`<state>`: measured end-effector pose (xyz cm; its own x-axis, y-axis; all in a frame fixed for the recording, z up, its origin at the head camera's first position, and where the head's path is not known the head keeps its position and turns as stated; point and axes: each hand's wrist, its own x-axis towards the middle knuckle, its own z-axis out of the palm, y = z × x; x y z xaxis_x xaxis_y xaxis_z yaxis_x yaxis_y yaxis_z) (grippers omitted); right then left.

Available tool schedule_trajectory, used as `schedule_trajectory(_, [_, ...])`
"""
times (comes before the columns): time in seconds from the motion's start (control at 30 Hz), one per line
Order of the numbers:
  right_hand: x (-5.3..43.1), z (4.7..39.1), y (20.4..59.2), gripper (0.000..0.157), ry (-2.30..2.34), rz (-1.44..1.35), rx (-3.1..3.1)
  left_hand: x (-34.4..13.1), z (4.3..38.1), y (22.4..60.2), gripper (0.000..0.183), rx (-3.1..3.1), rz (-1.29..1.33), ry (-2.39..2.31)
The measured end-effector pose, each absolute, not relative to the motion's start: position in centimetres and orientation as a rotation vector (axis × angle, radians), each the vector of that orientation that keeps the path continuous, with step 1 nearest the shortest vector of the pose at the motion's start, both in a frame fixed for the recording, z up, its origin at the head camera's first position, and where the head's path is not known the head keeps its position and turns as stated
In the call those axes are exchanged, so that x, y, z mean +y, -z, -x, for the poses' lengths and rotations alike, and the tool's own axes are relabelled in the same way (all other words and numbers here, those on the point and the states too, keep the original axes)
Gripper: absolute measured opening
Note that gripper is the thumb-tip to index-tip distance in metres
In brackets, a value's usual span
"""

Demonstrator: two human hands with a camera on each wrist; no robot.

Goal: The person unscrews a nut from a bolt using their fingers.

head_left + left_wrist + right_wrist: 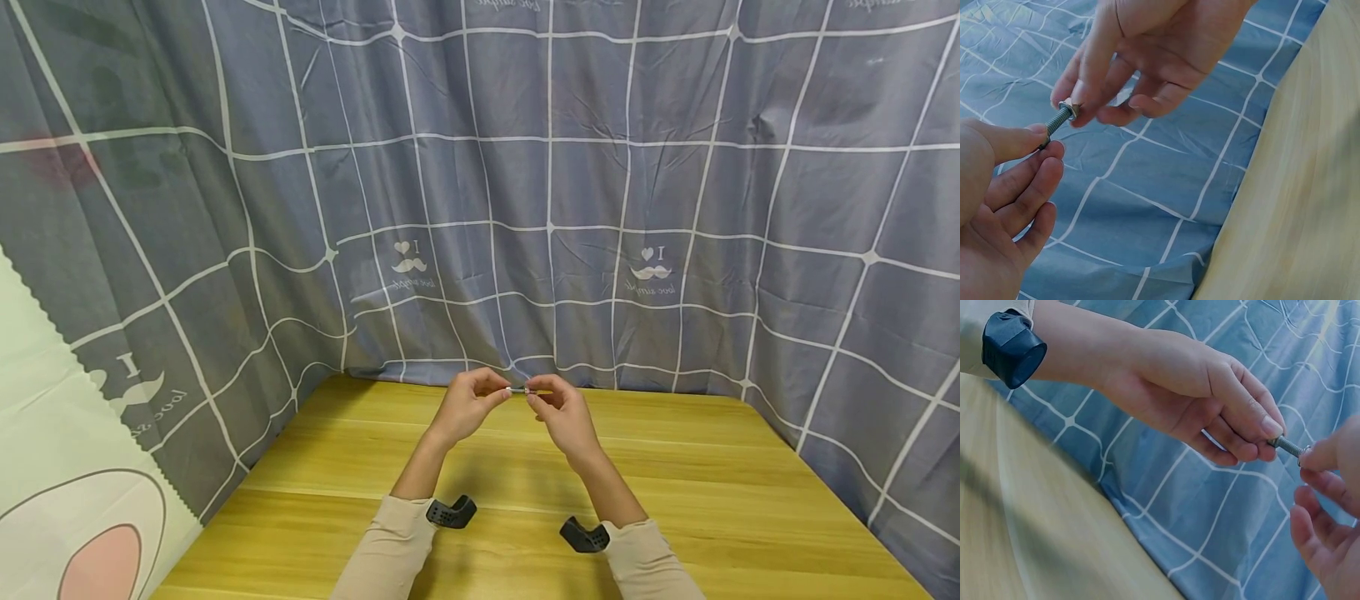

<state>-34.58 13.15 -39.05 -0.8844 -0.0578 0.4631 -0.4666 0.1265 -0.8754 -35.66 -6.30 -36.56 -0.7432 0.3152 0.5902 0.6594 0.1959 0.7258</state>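
A small threaded metal bolt [1059, 119] bridges the fingertips of both hands, held above the far part of the table. My left hand [462, 406] pinches one end, its head, between thumb and forefinger. At the opposite end sits a shiny ring-like nut [1070, 108], which my right hand [564, 414] pinches with thumb and forefinger. Bare thread shows between the two grips in both wrist views. The left hand's other fingers are loosely bent below the bolt. Fingertips partly hide both ends.
The yellow wood-grain table [675, 492] spreads beneath the forearms. A grey-blue curtain with white grid lines [517, 183] hangs behind its far edge and along the sides. At the left hangs a pale cloth [45, 417] with a pink print. Black wrist cameras [452, 512] sit at the sleeves.
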Motion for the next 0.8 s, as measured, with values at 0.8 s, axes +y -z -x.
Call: schedule_trajectory(0.8, [12.5, 31.8, 36.3, 0.018, -1.816, -0.481, -2.106, -6.7, 37.3, 38.0, 0.008, -2.166, 0.909, 1.559])
